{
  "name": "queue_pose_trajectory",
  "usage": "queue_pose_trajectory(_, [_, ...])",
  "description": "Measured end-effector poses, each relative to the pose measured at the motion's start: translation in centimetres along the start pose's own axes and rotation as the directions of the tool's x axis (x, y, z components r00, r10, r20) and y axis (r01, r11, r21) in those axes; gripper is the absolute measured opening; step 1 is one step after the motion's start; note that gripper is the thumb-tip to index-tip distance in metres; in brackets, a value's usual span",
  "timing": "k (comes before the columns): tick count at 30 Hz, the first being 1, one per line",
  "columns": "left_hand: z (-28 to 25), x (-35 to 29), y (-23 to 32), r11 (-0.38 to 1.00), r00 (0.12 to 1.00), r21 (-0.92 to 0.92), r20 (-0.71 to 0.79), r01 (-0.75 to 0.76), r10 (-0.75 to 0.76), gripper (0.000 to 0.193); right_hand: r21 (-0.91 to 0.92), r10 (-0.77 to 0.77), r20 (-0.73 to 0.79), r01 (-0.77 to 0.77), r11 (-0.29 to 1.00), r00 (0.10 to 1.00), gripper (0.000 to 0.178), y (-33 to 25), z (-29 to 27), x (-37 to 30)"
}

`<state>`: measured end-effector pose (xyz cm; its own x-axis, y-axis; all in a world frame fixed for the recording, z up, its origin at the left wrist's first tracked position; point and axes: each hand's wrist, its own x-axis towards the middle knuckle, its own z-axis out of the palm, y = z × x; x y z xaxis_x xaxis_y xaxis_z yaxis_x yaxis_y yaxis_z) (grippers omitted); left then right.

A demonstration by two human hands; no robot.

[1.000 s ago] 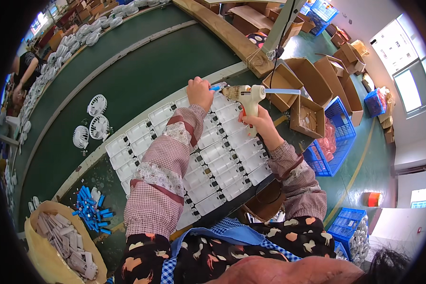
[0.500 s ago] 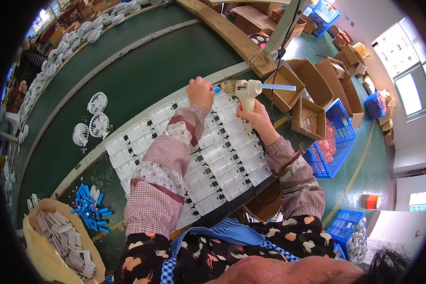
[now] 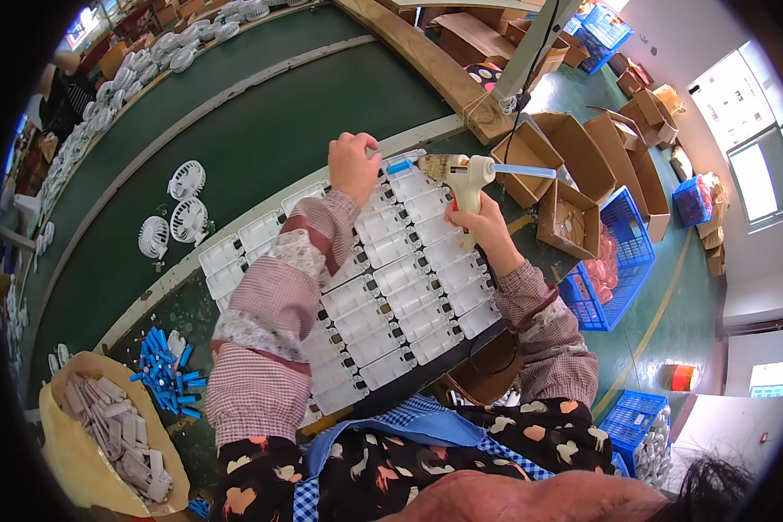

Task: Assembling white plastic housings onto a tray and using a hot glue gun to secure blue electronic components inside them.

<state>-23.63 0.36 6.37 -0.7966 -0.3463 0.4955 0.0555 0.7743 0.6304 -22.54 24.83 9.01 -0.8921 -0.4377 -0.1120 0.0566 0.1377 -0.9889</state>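
glue gun (image 3: 458, 174), cream-coloured plastic with a pale blue glue stick poking out of its back end, sits in the right hand (image 3: 487, 228) at the far edge of the white housings (image 3: 390, 287); in the head view, the only view, its long axis runs roughly left to right, nozzle toward the person's left, stick toward the cardboard boxes (image 3: 574, 165) on the right; the right fingers are curled tight around the grip, though i cannot tell whether one presses the trigger; the nozzle tip, with a bit of blue at it, points at the farthest row of housings, just beside the left hand (image 3: 353, 165); that left hand lies palm down on the same far row, fingers bent and pressed onto a housing, pinching nothing that can be made out; so the spot the nozzle aims at lies between the two hands, nearer the left fingers than the right, the gun bridging the gap.

the housings are shallow rectangular trays of glossy white plastic, each with a small dark part at one end, packed edge to edge in slanting rows over a dark board on the tabletop (image 3: 261, 130), which is dull green and long; on its far left stand three round white fan grilles (image 3: 174, 213); near the person's left elbow lie a scatter of small blue cylinders (image 3: 167, 370) and a yellowish bag (image 3: 78, 452) of flat grey strips; blue crates (image 3: 613, 270) stand on the floor to the right.
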Motion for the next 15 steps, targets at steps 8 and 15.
queue_pose_trajectory(8, [-12.2,-3.2,-2.4,0.937,0.967,-0.257,0.158,0.237,-0.202,0.012,0.003,-0.044,0.075,0.044,0.999,0.996,0.019,-1.1,1.5,0.0])
queue_pose_trajectory(15, [-24.1,-9.9,-5.3,0.867,0.927,-0.336,0.066,0.368,-0.368,0.014,-0.174,-0.103,0.027,0.106,0.979,0.994,0.022,-0.4,0.0,-0.5])
